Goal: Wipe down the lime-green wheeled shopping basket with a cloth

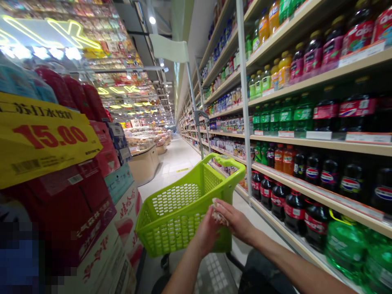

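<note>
A lime-green plastic shopping basket cart [180, 204] stands empty in front of me in a supermarket aisle. My left hand [206, 234] and my right hand [234, 220] meet at the basket's near rim. Both have their fingers curled around a small pale crumpled thing [219, 214], perhaps a thin bag or paper; I cannot make out what it is. Both forearms reach in from the bottom of the view.
Shelves of soft-drink bottles [306, 171] run along the right. On the left stand stacked red and white cartons [98, 204] under a yellow 15.00 price sign [43, 136]. The tiled aisle floor [177, 157] stretches ahead past low display bins [143, 161].
</note>
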The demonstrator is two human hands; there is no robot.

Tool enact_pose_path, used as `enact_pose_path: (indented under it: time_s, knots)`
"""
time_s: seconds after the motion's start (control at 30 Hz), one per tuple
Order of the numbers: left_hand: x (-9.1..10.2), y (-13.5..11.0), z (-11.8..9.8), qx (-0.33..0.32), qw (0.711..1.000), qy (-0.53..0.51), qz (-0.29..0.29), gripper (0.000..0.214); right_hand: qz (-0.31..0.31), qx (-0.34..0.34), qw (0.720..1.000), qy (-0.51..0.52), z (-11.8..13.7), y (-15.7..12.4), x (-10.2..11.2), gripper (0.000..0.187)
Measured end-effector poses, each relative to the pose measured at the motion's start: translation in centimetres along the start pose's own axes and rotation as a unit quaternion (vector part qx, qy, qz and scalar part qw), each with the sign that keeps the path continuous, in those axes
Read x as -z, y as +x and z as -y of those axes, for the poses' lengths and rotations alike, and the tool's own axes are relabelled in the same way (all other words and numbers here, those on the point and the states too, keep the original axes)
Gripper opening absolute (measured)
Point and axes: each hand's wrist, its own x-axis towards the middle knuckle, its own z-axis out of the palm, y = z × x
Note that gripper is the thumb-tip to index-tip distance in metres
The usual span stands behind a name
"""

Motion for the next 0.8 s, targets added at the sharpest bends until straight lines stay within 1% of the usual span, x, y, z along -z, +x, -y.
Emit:
enact_pose_path:
  time_s: [0.03,0.07,0.1,0.13,0.17,0.2,0.23,0.27,0.3,0.37,0.43,0.47,0.53,0.6,0.63,0.7,0.8]
  knots:
    - [0.7,0.2,-0.2,-0.014,0.996,0.079,-0.025,0.056,-0.027,-0.001,0.999,-0.019,-1.4,0.6,0.6,0.057]
    - [1.6,0.5,-0.2,-0.042,0.983,0.164,-0.068,0.052,-0.063,-0.013,0.997,-0.045,-2.9,1.3,1.3,0.058]
    - [2.6,0.9,-0.2,-0.073,0.956,0.256,-0.125,0.049,-0.102,-0.033,0.991,-0.076,-4.5,2.0,1.9,0.059]
    - [3.8,1.2,0.0,-0.095,0.913,0.351,-0.186,0.051,-0.136,-0.061,0.983,-0.11,-6.0,2.5,2.4,0.058]
    - [5.1,1.4,0.4,-0.097,0.866,0.432,-0.233,0.055,-0.15,-0.086,0.975,-0.138,-7.3,2.6,2.6,0.058]
    - [6.3,1.5,0.8,-0.071,0.828,0.492,-0.258,0.058,-0.149,-0.102,0.971,-0.158,-8.4,2.4,2.6,0.056]
    - [7.5,1.5,1.2,-0.033,0.801,0.535,-0.267,0.06,-0.135,-0.105,0.97,-0.17,-9.0,1.6,2.2,0.055]
    - [8.6,1.4,1.6,-0.007,0.78,0.568,-0.262,0.063,-0.111,-0.094,0.974,-0.173,-9.3,0.6,1.6,0.052]
    - [9.4,1.2,2.0,0.013,0.765,0.592,-0.253,0.065,-0.083,-0.07,0.98,-0.17,-9.1,-0.6,0.8,0.049]
    - [10.5,0.9,2.4,0.023,0.75,0.618,-0.235,0.068,-0.027,-0.004,0.988,-0.154,-8.1,-2.8,-0.8,0.043]
    - [10.8,0.6,2.5,0.023,0.746,0.626,-0.226,0.068,-0.001,0.035,0.989,-0.142,-6.8,-3.3,-1.5,0.038]
    - [10.7,0.6,2.5,0.024,0.745,0.628,-0.221,0.069,-0.005,0.036,0.99,-0.139,-6.3,-2.9,-1.5,0.037]
    - [10.4,0.4,2.4,0.021,0.74,0.636,-0.216,0.071,-0.039,0.011,0.989,-0.14,-6.0,-1.0,-0.8,0.037]
    - [10.0,0.2,2.5,0.021,0.732,0.645,-0.216,0.074,-0.075,-0.022,0.986,-0.148,-6.4,0.4,-0.1,0.038]
    - [9.8,0.1,2.5,0.022,0.73,0.648,-0.217,0.075,-0.084,-0.036,0.984,-0.153,-6.6,0.5,0.0,0.039]
    - [9.6,-0.1,2.6,0.024,0.727,0.651,-0.216,0.075,-0.067,-0.04,0.985,-0.156,-6.8,-0.8,-0.4,0.04]
    - [9.3,-0.2,2.8,0.02,0.726,0.655,-0.211,0.076,0.009,0.008,0.992,-0.128,-6.1,-3.8,-1.6,0.04]
